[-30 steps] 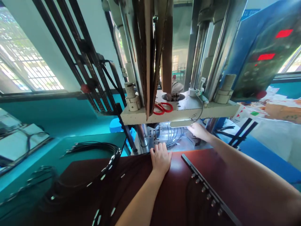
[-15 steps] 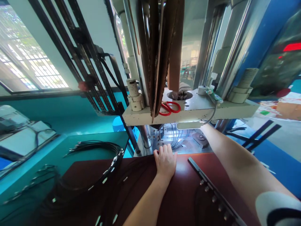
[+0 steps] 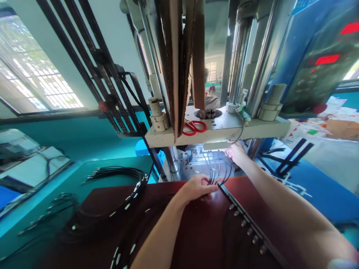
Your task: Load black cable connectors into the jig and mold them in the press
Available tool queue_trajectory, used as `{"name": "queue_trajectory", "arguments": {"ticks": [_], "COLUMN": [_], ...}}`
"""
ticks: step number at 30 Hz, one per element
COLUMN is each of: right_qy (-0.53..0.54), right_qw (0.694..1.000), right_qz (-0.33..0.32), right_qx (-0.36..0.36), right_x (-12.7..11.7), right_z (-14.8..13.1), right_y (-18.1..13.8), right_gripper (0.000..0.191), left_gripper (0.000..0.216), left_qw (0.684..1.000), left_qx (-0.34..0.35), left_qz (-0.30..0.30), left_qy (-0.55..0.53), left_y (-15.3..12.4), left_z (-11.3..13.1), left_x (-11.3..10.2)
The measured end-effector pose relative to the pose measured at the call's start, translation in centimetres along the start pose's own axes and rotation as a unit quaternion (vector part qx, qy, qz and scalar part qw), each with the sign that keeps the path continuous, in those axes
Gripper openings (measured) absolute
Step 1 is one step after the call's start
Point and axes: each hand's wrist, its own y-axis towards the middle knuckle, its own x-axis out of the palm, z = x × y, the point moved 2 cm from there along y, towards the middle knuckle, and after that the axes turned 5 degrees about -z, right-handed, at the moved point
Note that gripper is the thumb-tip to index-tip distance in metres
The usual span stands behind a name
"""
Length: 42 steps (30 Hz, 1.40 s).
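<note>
My left hand (image 3: pixel 196 188) rests on the far edge of the dark red table (image 3: pixel 196 231), its fingers closed round several thin black cables (image 3: pixel 214 168). These cables run from the hand up into the metal mould area (image 3: pixel 196 158) under the cream press plate (image 3: pixel 218 132). My right hand (image 3: pixel 236 154) reaches under that plate at the cables' far ends; its fingers are partly hidden. A black bar with metal connectors (image 3: pixel 246 224) lies on the table just right of my left hand.
Red-handled scissors (image 3: pixel 194 127) lie on the press plate. Bundles of black cables (image 3: pixel 123 175) lie on the teal bench at left and on the table. Steel columns (image 3: pixel 263 56) and cardboard sheets (image 3: pixel 182 63) rise above. A blue control panel (image 3: pixel 316 59) stands at right.
My left hand turned from lying flat on the table edge to gripping the cables. The cables now stretch out of the mould toward me. My right hand stays under the plate.
</note>
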Motion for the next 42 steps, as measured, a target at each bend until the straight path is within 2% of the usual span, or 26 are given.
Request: {"name": "queue_trajectory", "arguments": {"ticks": [1, 2, 5, 8, 10, 12, 16, 21, 24, 28, 31, 33, 35, 37, 40, 42], "right_qy": [0.01, 0.021, 0.046, 0.057, 0.056, 0.047, 0.043, 0.09, 0.12, 0.128, 0.127, 0.119, 0.104, 0.08, 0.049, 0.028], "right_qw": [1.0, 1.0, 0.999, 0.998, 0.997, 0.996, 0.996, 0.992, 0.985, 0.982, 0.978, 0.975, 0.974, 0.976, 0.978, 0.983], "right_qz": [0.004, 0.006, 0.009, 0.027, 0.046, 0.058, 0.063, 0.086, 0.121, 0.139, 0.167, 0.189, 0.2, 0.204, 0.195, 0.161], "right_qx": [0.006, 0.009, 0.007, -0.009, -0.025, -0.042, -0.046, -0.016, -0.015, 0.002, 0.005, 0.001, 0.003, 0.019, 0.057, 0.088], "right_x": [-0.3, -0.5, -0.7, -0.7, -0.7, -0.9, -1.6, -2.2, -2.8, -4.0, -5.9, -7.6, -9.5, -11.5, -14.2, -16.1], "right_z": [0.0, 0.0, -0.7, -1.5, -1.9, -2.2, -2.9, -3.3, -3.1, -2.8, -3.1, -3.4, -3.8, -3.9, -3.6, -3.1], "right_y": [-1.4, -2.8, -6.9, -10.1, -11.6, -12.8, -14.4, -15.9, -16.7, -17.4, -17.3, -17.3, -17.9, -19.0, -21.0, -21.9], "right_gripper": [0.021, 0.021, 0.023, 0.022, 0.022, 0.023, 0.023, 0.025, 0.026, 0.027, 0.026, 0.025, 0.023, 0.02, 0.016, 0.02], "left_gripper": [0.044, 0.046, 0.049, 0.048, 0.045, 0.039, 0.025, 0.021, 0.022, 0.026, 0.029, 0.031, 0.032, 0.032, 0.032, 0.032], "left_qw": [0.994, 0.98, 0.93, 0.877, 0.865, 0.875, 0.896, 0.901, 0.914, 0.92, 0.916, 0.919, 0.925, 0.928, 0.931, 0.937], "left_qx": [0.006, 0.006, 0.017, 0.034, 0.026, 0.008, -0.002, 0.009, 0.016, -0.009, -0.027, -0.017, 0.003, 0.017, 0.024, 0.034], "left_qz": [-0.06, -0.096, -0.108, -0.17, -0.215, -0.211, -0.167, -0.175, -0.197, -0.264, -0.304, -0.28, -0.232, -0.209, -0.204, -0.191], "left_qy": [-0.093, -0.173, -0.351, -0.448, -0.453, -0.436, -0.412, -0.396, -0.355, -0.289, -0.261, -0.278, -0.3, -0.309, -0.303, -0.291], "left_y": [0.0, 0.1, 1.2, 2.2, 2.3, 1.9, 0.4, -0.9, -1.2, -2.6, -4.6, -5.6, -6.2, -6.3, -6.1, -6.0], "left_z": [0.0, -0.2, -1.0, -1.2, -1.0, -0.6, 0.2, 1.3, 1.7, 1.5, 1.0, 0.8, 0.9, 1.1, 1.4, 1.7], "left_x": [0.3, 0.6, 2.0, 4.0, 5.3, 6.3, 7.8, 9.0, 9.5, 11.2, 12.9, 13.3, 13.1, 12.7, 12.3, 12.0]}}
